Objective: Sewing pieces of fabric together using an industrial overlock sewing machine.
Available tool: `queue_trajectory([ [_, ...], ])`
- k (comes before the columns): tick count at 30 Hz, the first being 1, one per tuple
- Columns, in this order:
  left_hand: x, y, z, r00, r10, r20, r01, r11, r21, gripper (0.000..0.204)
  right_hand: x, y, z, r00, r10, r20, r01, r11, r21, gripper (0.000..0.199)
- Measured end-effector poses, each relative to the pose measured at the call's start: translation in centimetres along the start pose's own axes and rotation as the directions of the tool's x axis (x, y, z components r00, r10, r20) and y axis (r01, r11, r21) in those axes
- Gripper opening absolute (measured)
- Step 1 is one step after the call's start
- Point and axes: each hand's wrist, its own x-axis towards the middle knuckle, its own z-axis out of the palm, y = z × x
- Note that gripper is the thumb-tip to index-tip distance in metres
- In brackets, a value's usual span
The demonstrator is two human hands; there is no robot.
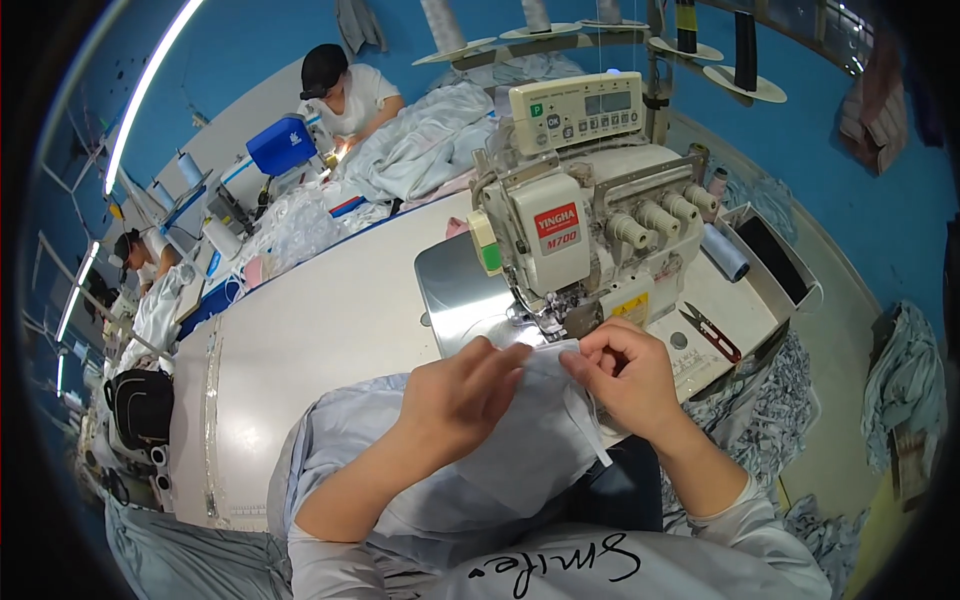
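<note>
A pale grey-blue cloth piece (520,455) hangs from the front of an overlock sewing machine (570,230) and spreads over my lap. My right hand (632,378) pinches the cloth's upper edge between thumb and forefinger, just in front of the needle area. A narrow white strip (588,425) dangles below that pinch. To the left, my left hand (462,395) has its fingers bent over the same edge, gripping the cloth; its fingertips are slightly blurred. The presser foot (548,318) sits right beyond both hands, beside a shiny metal plate (460,290).
Red-handled thread snips (712,335) and a grey thread spool (725,252) lie right of the machine, near an open box (770,262). Thread cones (440,25) stand above. Two people work at other machines at left, among heaped cloth (420,140). Patterned fabric (765,400) piles at lower right.
</note>
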Motion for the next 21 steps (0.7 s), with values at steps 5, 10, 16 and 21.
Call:
queue_trajectory([
  [5, 0.8, -0.2, -0.7, 0.995, -0.001, 0.105, 0.004, 1.000, -0.024, 0.032, 0.9, 0.2, 0.5, 0.995, 0.058, -0.080, -0.058, 0.998, 0.003, 0.014],
  [10, 1.4, -0.4, -0.6, 0.981, -0.097, 0.166, 0.102, 0.995, -0.018, 0.033, 1.9, 0.1, 0.3, 0.985, 0.165, -0.044, -0.163, 0.986, 0.043, 0.014],
  [16, 1.5, -0.5, -0.2, 0.992, -0.093, 0.090, 0.094, 0.996, -0.006, 0.024, 2.3, -0.1, 0.0, 0.989, 0.139, -0.041, -0.141, 0.989, -0.048, 0.014],
  [21, 1.2, -0.7, -0.1, 0.993, -0.094, 0.066, 0.096, 0.995, -0.022, 0.024, 0.7, -0.2, -0.1, 0.982, 0.175, -0.077, -0.169, 0.983, 0.078, 0.024],
])
